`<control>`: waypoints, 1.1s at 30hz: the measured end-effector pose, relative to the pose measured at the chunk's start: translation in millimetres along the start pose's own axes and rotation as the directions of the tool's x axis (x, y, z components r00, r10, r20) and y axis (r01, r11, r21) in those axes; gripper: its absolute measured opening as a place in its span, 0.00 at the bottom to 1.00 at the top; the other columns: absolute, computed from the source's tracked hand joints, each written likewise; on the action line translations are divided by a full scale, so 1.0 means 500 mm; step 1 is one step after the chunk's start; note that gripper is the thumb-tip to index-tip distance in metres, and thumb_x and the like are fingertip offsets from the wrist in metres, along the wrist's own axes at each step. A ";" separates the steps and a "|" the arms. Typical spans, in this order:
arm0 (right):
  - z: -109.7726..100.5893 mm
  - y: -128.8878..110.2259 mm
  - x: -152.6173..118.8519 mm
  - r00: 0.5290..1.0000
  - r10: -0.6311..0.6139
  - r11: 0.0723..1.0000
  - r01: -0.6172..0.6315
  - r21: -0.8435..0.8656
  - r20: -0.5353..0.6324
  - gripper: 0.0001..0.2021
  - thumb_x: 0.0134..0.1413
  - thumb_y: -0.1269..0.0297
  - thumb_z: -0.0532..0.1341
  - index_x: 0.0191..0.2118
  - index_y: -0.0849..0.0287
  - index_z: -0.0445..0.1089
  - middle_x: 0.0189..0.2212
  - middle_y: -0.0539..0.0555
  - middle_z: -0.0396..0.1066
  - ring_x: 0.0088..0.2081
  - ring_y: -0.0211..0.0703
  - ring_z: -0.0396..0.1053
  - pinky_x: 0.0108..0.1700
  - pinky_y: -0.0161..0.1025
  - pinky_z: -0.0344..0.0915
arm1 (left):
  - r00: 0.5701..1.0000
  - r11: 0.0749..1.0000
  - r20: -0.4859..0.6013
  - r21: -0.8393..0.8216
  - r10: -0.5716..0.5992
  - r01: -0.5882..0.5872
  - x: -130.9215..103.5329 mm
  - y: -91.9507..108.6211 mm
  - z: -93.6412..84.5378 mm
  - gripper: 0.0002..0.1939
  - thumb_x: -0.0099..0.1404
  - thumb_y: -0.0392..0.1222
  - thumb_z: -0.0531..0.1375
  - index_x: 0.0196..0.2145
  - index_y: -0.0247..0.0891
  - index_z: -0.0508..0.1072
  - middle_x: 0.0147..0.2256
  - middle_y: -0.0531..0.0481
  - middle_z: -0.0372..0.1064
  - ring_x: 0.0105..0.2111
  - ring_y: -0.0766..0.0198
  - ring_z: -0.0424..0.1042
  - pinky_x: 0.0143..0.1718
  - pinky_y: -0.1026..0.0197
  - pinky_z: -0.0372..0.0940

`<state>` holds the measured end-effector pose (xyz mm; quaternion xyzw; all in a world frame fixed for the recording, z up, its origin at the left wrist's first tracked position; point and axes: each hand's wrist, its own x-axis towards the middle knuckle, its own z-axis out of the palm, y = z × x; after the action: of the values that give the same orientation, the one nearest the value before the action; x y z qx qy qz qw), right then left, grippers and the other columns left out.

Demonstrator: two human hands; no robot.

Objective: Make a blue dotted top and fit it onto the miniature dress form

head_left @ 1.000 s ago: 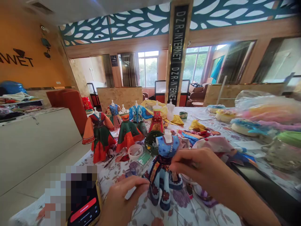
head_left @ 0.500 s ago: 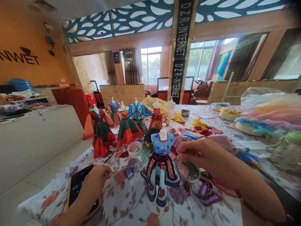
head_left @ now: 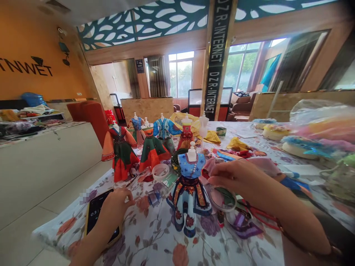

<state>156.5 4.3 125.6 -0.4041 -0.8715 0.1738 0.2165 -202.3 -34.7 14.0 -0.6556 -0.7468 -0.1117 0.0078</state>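
A small headless doll form in a blue top (head_left: 191,165) and light blue trousers with a dark patterned overskirt stands upright at the middle front. Just right of it hovers my right hand (head_left: 235,179), fingers curled and thumb near the fingertips; whether anything is between them is hidden. Beneath that hand is a round clear-rimmed dish (head_left: 223,199) with fabric pieces. My left hand (head_left: 119,205) is over a phone (head_left: 95,208) at the left, its fingers bent inward, and what they hold, if anything, cannot be made out.
Several dressed doll forms, one in a red and green dress (head_left: 120,155), stand behind. A white ring-shaped container (head_left: 161,172) and a small purple box (head_left: 154,198) lie left of the doll. Fabric scraps (head_left: 238,146) and plastic-covered pastel items (head_left: 324,129) spread over the right of the flowered cloth (head_left: 149,240).
The whole view has shifted slightly, with most things appearing a little further right. Both hands keep nearly the same pose, and the doll still stands between them.
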 end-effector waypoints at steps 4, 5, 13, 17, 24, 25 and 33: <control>-0.002 0.006 -0.003 1.000 -0.026 1.000 0.026 0.016 0.004 0.15 0.56 0.56 0.56 0.23 0.56 0.68 0.22 0.49 0.69 0.26 0.40 0.65 0.28 0.36 0.56 | 0.999 0.999 -0.002 0.002 0.041 -0.041 -0.002 -0.005 0.010 0.12 0.57 0.34 0.52 0.30 0.40 0.75 0.37 0.45 0.75 0.41 0.53 0.71 0.43 0.57 0.61; -0.003 0.005 -0.004 1.000 -0.028 0.999 0.028 0.019 0.007 0.14 0.56 0.56 0.56 0.23 0.56 0.68 0.23 0.49 0.70 0.27 0.40 0.66 0.29 0.36 0.57 | 0.999 0.999 -0.008 0.005 0.044 -0.044 -0.002 -0.006 0.012 0.13 0.57 0.33 0.51 0.31 0.40 0.76 0.38 0.45 0.75 0.42 0.53 0.71 0.44 0.57 0.61; -0.004 -0.008 -0.008 1.000 -0.011 1.000 0.011 0.000 0.009 0.14 0.57 0.58 0.56 0.24 0.57 0.69 0.22 0.50 0.70 0.25 0.38 0.65 0.26 0.34 0.57 | 0.998 0.998 -0.065 0.054 0.017 -0.013 -0.017 0.027 -0.010 0.15 0.62 0.45 0.51 0.28 0.37 0.76 0.34 0.42 0.75 0.39 0.50 0.71 0.42 0.53 0.61; -0.002 -0.012 -0.005 0.997 -0.075 0.997 0.074 -0.008 -0.007 0.12 0.58 0.60 0.56 0.26 0.57 0.70 0.23 0.49 0.71 0.27 0.38 0.66 0.31 0.35 0.57 | 0.988 0.996 -0.129 -0.022 0.087 -0.091 -0.043 0.087 -0.038 0.17 0.64 0.47 0.50 0.31 0.40 0.77 0.36 0.45 0.76 0.41 0.53 0.71 0.44 0.56 0.61; -0.004 -0.027 -0.004 0.989 -0.145 0.989 0.144 0.042 0.001 0.15 0.61 0.60 0.54 0.25 0.58 0.68 0.22 0.49 0.67 0.26 0.37 0.63 0.29 0.34 0.55 | 0.934 0.823 -0.281 -0.462 0.220 -0.332 -0.115 0.249 -0.097 0.10 0.59 0.50 0.59 0.28 0.45 0.78 0.28 0.57 0.78 0.28 0.62 0.76 0.33 0.65 0.67; -0.005 -0.028 -0.004 0.988 -0.151 0.986 0.151 0.066 0.005 0.15 0.60 0.60 0.54 0.25 0.58 0.68 0.22 0.48 0.67 0.26 0.37 0.63 0.29 0.34 0.55 | 0.928 0.787 -0.279 -0.501 0.246 -0.359 -0.123 0.269 -0.103 0.08 0.58 0.49 0.60 0.30 0.46 0.78 0.29 0.57 0.79 0.28 0.63 0.76 0.33 0.65 0.68; -0.010 -0.034 -0.004 0.975 -0.200 0.957 0.173 0.232 0.101 0.12 0.60 0.65 0.54 0.27 0.59 0.68 0.24 0.47 0.68 0.28 0.35 0.63 0.31 0.32 0.56 | 0.971 0.624 -0.215 -0.745 0.109 -0.235 -0.111 0.373 -0.115 0.12 0.53 0.41 0.65 0.38 0.43 0.75 0.29 0.56 0.78 0.25 0.65 0.76 0.26 0.67 0.68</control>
<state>149.4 -6.9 137.3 -0.2819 -0.8927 0.2731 0.2214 -19.4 -77.7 90.2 -0.6552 -0.5601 -0.4641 -0.2038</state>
